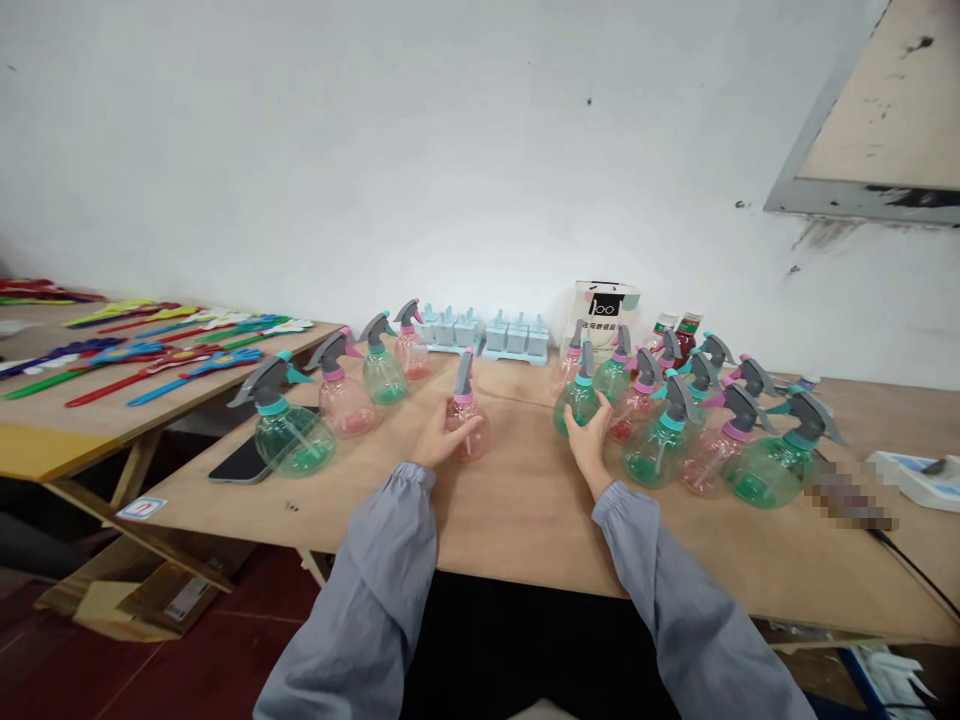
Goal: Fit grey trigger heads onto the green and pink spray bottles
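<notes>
Grey sleeves point(390, 560) reach from the bottom of the frame across a wooden table point(517, 520), where a worker's left hand point(442, 437) is wrapped around a pink spray bottle point(472, 425) at centre. Right of it, the right hand point(589, 437) clasps a green spray bottle point(568, 408) between thumb and fingers; both bottles are upright, apart from each other. A dark phone point(236, 462) lies at left, beside a slanting row of four bottles point(346, 405), green and pink; a larger cluster point(652, 455) crowds the right. Beyond, pale-blue moulds point(517, 340) and a printed box point(596, 300) stand before a white wall point(420, 150).
</notes>
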A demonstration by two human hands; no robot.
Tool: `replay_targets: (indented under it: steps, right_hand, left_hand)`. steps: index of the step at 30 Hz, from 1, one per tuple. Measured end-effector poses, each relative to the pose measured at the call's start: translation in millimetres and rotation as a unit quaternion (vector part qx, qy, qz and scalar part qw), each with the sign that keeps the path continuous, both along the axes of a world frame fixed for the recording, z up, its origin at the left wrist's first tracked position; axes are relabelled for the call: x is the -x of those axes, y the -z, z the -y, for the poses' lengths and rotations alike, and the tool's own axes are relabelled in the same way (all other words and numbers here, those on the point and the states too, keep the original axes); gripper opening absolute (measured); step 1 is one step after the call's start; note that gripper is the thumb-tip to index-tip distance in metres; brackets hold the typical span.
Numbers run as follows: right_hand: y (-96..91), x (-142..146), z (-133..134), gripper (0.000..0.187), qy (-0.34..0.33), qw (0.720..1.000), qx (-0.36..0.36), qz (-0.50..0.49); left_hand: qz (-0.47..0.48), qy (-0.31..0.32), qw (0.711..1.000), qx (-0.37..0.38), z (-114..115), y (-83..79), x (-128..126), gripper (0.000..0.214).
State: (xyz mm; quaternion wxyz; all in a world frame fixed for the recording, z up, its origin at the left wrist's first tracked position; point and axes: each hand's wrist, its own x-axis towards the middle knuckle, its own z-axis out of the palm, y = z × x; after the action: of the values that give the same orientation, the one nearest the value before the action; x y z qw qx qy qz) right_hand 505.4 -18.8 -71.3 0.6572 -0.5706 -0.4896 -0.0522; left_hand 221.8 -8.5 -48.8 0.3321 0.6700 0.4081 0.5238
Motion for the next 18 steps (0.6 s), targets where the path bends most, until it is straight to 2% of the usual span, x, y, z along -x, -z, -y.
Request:
replay_targets:
  steps: [4,6,8,12,16,18]
  right_hand:
    - [-3.2,2,6,0.065,0.019,1.0,-0.02,0.007]
    - [-5.0,8,17,0.066,0.04,0.997,-0.055,0.025]
    - [-7.7,19,31,0.062,0.027,0.994,-0.088,0.051]
    - [-20.2,54,55,0.056,-0.11,0.985,-0.104,0.077]
    - [-43.8,89,60,0.073,-0.25,0.967,-0.029,0.039]
    - [-55.4,98,58,0.078,-0.293,0.956,0.004,0.009]
  left_hand:
    - [-0.014,0.002,1.0,-0.004,-2,1.3,2,0.05]
    - [-0.021,-0.001,1.0,-0.01,-1,2.0,2,0.051]
    - [-0.038,0.001,0.999,-0.017,2,3.3,-2,0.051]
    - [-0.096,0.057,0.993,-0.047,20,7.2,-22,0.052]
    - [-0.168,0.073,0.977,-0.111,43,10.0,-47,0.051]
    - [-0.193,0.066,0.971,-0.122,52,11.3,-55,0.052]
